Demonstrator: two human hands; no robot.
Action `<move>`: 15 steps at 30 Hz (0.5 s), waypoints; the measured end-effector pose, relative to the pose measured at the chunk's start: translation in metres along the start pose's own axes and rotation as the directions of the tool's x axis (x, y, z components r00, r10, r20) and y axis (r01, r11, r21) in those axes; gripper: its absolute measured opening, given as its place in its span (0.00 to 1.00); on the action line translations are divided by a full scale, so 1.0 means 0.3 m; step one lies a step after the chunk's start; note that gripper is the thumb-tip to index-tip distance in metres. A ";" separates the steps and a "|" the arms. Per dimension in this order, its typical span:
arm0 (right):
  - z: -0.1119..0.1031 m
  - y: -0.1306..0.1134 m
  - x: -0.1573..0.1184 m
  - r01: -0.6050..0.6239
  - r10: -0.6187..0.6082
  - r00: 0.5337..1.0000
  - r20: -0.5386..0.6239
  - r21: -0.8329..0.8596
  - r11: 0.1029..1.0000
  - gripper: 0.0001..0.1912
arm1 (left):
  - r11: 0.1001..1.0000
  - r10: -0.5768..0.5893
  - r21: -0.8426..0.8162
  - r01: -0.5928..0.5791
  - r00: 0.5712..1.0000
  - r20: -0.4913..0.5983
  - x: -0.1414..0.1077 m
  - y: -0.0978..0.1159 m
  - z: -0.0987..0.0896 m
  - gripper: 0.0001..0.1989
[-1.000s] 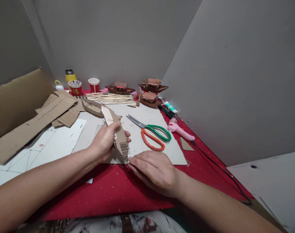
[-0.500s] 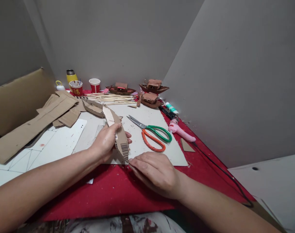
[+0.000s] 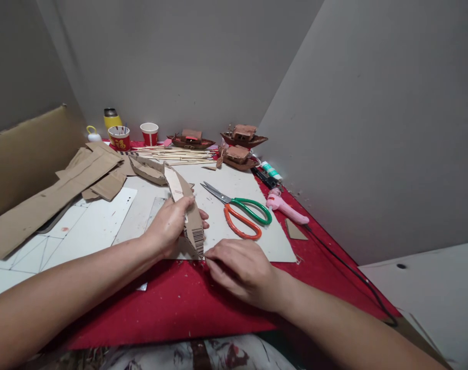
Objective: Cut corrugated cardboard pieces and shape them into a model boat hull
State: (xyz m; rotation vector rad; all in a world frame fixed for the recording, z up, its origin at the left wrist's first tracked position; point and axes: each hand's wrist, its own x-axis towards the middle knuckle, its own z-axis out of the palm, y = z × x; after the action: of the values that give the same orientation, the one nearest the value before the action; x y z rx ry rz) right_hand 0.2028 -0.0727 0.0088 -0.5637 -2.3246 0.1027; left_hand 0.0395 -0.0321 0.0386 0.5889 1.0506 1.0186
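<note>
My left hand (image 3: 171,222) is closed around a long, pointed cardboard boat piece (image 3: 193,216), thumb on top and fingertips showing past its right edge. A printed barcode marks the piece's near end. At that near tip, my right hand (image 3: 243,270) is pinched, with thumb and forefinger at or right beside the point. Whatever lies between those fingertips is too small to make out. Just beyond the piece lies a cardboard boat hull (image 3: 148,170). Scissors (image 3: 239,208) with one green and one orange handle rest to the right, blades partly apart.
Cardboard strips (image 3: 60,198) are piled at left. Thin wooden sticks (image 3: 175,155) lie behind, near brown model boats (image 3: 239,156) and paper cups (image 3: 149,134). At right are a pink glue gun (image 3: 287,206), its black cord, a glue stick tube (image 3: 271,170) and a cardboard triangle (image 3: 296,229).
My right hand's fingers have curled in more tightly at the piece's near tip. My left hand keeps the same hold. The whole view has shifted very slightly.
</note>
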 end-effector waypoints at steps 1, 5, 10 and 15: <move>0.000 0.001 0.001 -0.046 0.046 0.999 0.005 0.070 0.996 0.05 | 1.000 0.003 0.025 -0.003 1.000 0.002 -0.002 0.000 0.000 0.10; 0.003 -0.001 0.007 -0.240 0.233 0.971 0.059 0.318 0.917 0.06 | 0.993 0.078 0.092 -0.081 0.996 0.033 -0.007 -0.001 0.002 0.08; -0.001 -0.011 0.021 -0.550 0.471 0.832 0.292 0.545 0.633 0.05 | 0.988 0.056 0.142 -0.067 0.995 0.084 -0.009 0.000 0.001 0.07; -0.012 -0.004 0.031 -0.739 0.536 0.646 0.543 0.620 0.263 0.05 | 0.986 0.021 0.158 -0.041 0.992 0.126 -0.010 0.004 -0.001 0.08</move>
State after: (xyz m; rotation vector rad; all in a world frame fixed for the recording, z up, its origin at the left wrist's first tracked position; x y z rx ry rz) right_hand 0.1988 -0.0701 0.0177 -0.9963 -1.7406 1.6515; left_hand 0.0383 -0.0344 0.0408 0.7930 1.0216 0.9176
